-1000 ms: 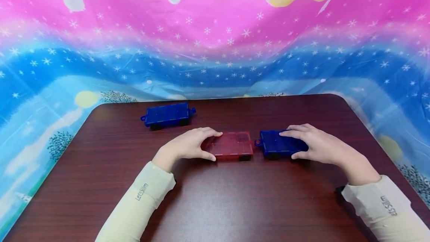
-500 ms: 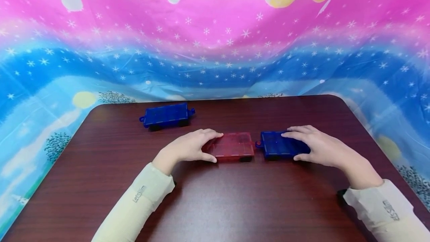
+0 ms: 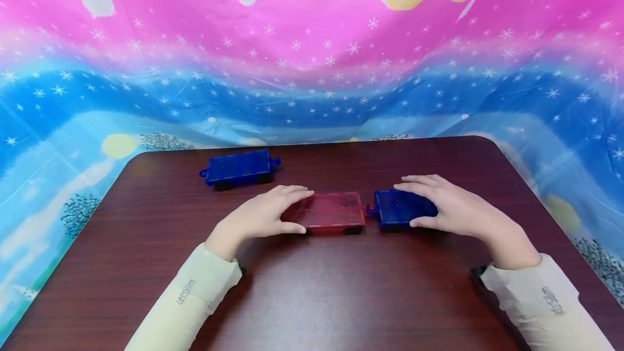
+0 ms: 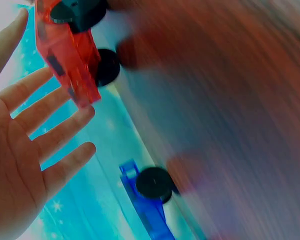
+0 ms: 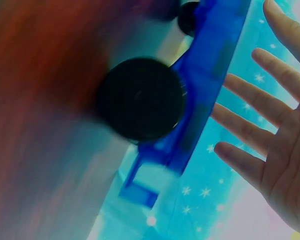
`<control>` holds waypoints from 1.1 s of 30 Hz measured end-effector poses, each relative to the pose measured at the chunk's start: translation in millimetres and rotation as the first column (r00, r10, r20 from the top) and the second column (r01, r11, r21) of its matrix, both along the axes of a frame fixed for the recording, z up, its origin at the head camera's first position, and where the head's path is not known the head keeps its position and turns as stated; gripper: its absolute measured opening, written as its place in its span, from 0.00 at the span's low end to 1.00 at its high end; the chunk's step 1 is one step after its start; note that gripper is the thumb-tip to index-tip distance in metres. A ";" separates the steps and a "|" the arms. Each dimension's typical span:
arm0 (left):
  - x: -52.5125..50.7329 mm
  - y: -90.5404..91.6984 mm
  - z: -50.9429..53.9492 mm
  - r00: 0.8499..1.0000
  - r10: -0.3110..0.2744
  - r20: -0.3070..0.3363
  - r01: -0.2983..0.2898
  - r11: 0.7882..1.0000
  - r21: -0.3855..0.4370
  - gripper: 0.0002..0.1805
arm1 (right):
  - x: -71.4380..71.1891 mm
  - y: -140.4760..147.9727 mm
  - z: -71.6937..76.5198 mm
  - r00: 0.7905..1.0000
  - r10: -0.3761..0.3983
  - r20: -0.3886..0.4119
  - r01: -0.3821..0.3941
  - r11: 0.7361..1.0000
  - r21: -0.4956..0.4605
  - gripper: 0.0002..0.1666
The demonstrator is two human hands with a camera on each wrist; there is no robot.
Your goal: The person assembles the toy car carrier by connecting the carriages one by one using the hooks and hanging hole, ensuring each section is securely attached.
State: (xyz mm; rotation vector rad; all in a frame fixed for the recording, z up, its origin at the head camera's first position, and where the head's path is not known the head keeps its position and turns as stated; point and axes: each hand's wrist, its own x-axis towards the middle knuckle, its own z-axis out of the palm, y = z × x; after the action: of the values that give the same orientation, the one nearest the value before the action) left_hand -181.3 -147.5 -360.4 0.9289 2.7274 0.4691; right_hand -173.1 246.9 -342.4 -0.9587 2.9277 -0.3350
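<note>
A see-through red toy train car [image 3: 336, 211] stands on its black wheels mid-table. Its right end meets the ring of a blue toy train car [image 3: 390, 207], with a red peg showing inside that ring. My left hand [image 3: 255, 215] is at the red car's left end, thumb on the near side and fingers on the far side. Over the blue car's right part my right hand [image 3: 455, 205] spreads, covering some of its top. Both wrist views show fairly straight, spread fingers beside the cars; contact is hard to judge.
A second blue toy train car [image 3: 239, 168] stands at the back left of the dark brown table [image 3: 322, 297]. A snowflake-patterned cloth [image 3: 312, 58] hangs behind the table's far edge.
My right hand has shifted left over the blue car, and my left hand slightly left along the red car. The view turned a little; the joined cars look nearly still.
</note>
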 end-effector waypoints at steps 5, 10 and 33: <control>3.2 -21.4 3.5 0.999 0.029 -0.018 -0.028 0.999 0.026 0.42 | -4.4 -13.1 3.1 1.000 0.019 0.016 -0.019 0.999 -0.032 0.44; 2.3 -48.3 5.5 0.997 0.055 -0.062 -0.052 0.997 0.048 0.40 | -9.8 -26.9 3.0 0.998 0.029 0.055 -0.026 0.998 -0.057 0.45; -61.3 -129.4 9.5 0.966 0.248 -0.071 -0.249 0.968 -0.006 0.40 | -26.9 -92.0 -4.7 0.970 0.154 0.186 -0.128 0.981 -0.145 0.49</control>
State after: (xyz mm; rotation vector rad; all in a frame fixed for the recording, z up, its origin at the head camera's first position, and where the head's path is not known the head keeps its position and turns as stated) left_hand -242.6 -277.0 -350.8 0.6107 2.9222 0.4668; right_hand -200.0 154.9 -347.1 -1.0755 2.6706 -0.5856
